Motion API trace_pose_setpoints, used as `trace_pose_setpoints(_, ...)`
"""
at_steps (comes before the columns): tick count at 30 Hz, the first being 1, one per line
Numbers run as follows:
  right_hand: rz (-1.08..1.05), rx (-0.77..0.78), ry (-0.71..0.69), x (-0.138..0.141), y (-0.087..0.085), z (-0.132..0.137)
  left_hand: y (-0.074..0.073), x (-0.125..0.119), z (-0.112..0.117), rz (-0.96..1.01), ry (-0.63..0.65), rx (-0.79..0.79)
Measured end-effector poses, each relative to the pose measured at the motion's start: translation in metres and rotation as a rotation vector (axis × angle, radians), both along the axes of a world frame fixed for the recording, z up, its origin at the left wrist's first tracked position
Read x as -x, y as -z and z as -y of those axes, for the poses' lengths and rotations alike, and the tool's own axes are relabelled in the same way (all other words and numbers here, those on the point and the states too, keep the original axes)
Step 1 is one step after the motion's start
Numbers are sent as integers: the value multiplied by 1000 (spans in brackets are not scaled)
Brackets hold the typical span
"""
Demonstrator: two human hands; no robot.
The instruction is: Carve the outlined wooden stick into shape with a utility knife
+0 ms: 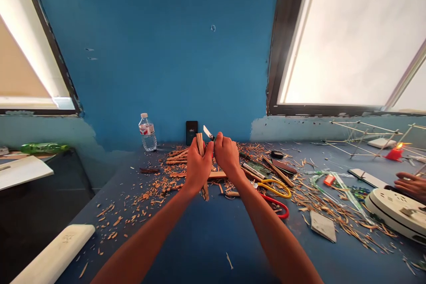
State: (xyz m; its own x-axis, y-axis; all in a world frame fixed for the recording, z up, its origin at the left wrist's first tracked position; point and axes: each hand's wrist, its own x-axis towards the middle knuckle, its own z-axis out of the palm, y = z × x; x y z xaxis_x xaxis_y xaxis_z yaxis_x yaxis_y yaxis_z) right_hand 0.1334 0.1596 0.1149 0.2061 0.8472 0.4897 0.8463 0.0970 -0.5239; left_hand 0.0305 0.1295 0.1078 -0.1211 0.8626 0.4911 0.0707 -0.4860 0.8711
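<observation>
My left hand (197, 165) is closed around a narrow wooden stick (200, 142) held upright, its lower end showing below the fist. My right hand (227, 154) is closed on a small knife (208, 132) whose pale blade points up and left, right beside the top of the stick. Both hands are raised above a blue table (199, 239) and touch each other. Wood shavings (149, 191) lie scattered under and to the left of them.
A water bottle (147, 132) and a dark phone (191, 132) stand at the back by the blue wall. Yellow scissors (274, 188) and red scissors (276, 206) lie to the right. Another person's hand (411, 184) rests at far right near a white round device (396, 213). A white board (55, 255) lies front left.
</observation>
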Motion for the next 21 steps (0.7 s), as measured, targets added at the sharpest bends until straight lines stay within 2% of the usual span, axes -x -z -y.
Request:
trace_pose_setpoints(3,-65,-51,-99,-18,-5,-7,-14,9,12,52,180,57)
trace_pose_setpoints(5,-87,-120,-176,-30,-12,-2,-28,16,23,91,306,85)
trace_pose_setpoints(8,-77,-250,-289,-39,-26,23,-50,27,39,114,427,87)
trace_pose_setpoints(11,-34,-360,-363,-36,-39,54,-63,35,52,85,477,90)
trace_pose_setpoints(14,1,-417,-378,-27,-47,76,-67,40,63,43,515,95)
trace_pose_setpoints(17,24,-444,-348,-22,-50,84,-65,43,71,-4,543,89)
trace_pose_setpoints(21,81,-461,-311,-22,-53,88,-63,45,78,-132,488,52)
